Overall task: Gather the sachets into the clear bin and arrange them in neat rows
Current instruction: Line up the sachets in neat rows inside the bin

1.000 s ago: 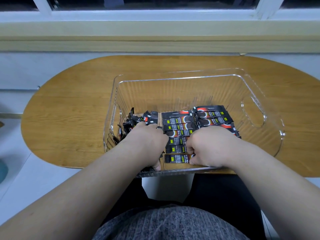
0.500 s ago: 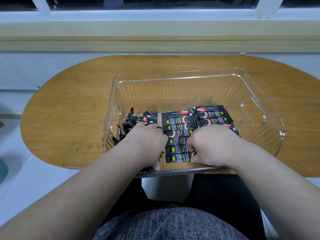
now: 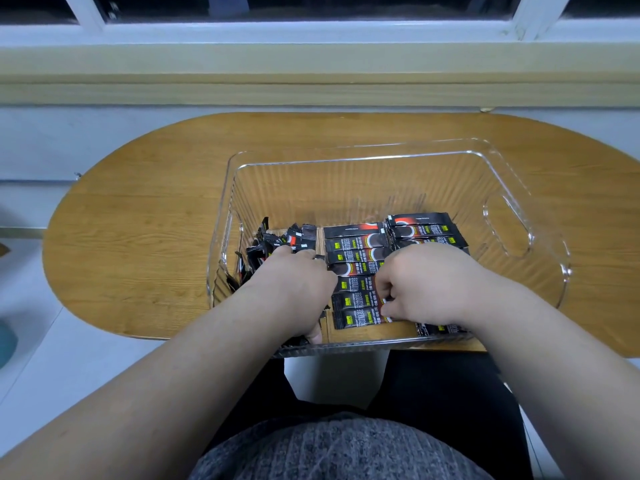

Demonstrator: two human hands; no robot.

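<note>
While row (image 3: 356, 270) is squared, ends pinched by right hand (image 3: 427, 285) fingers (image 3: 385, 293); left hand (image 3: 298, 289) grasp unclear, on loose sachets (image 3: 277, 241) at 9 o'clock in bin (image 3: 346, 161); edges to be nudged flush.

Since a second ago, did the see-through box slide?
No. The clear bin still sits in the same spot, its near rim at the wooden table's near edge.

Torso: grey knitted top (image 3: 339, 448), ribbed in fine vertical lines, the yarn mottled light and dark. Legs: black trousers (image 3: 450, 386), plain cloth, showing on both thighs either side of a gap. Left forearm (image 3: 180, 368) and right forearm (image 3: 540, 348): bare along all of their visible length. Left hand (image 3: 294, 278) and right hand (image 3: 426, 282): bare. Nails too small to assess.
</note>
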